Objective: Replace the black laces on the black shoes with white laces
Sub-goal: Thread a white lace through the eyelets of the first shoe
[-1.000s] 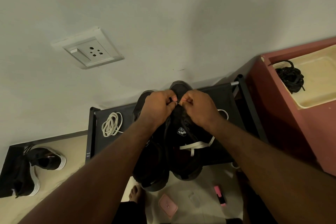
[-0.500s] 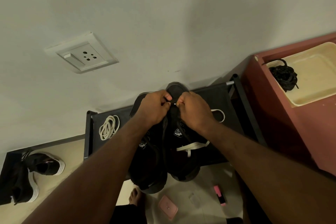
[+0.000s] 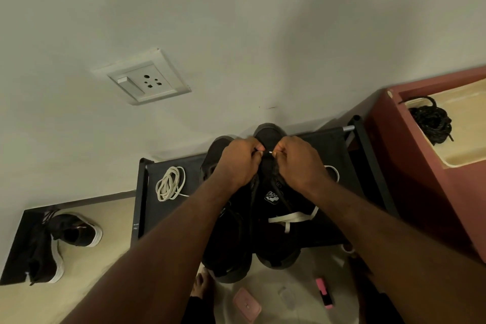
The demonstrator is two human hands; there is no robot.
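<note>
Two black shoes stand side by side on a black rack (image 3: 328, 144), toes toward the wall. Over the right shoe (image 3: 273, 221), near its toe end, my left hand (image 3: 238, 163) and my right hand (image 3: 299, 163) meet. Both pinch a white lace (image 3: 292, 218) at its tip between their fingertips. The rest of that lace trails across the shoe's tongue and loops out at the right. The left shoe (image 3: 223, 250) is partly hidden under my left forearm. A second white lace (image 3: 169, 183) lies coiled on the rack at the left. Black laces (image 3: 431, 121) sit bundled in a cream tray.
A red cabinet (image 3: 410, 192) holding the cream tray (image 3: 462, 150) stands right of the rack. Another black shoe with a white sole (image 3: 76, 231) lies on the floor at the left. A wall socket (image 3: 143, 81) is above. Pink items (image 3: 324, 292) and a bare foot (image 3: 201, 284) are on the floor below.
My hands stay together at the toe end of the right shoe, still pinching the lace tip. The view has shifted slightly; nothing else has moved.
</note>
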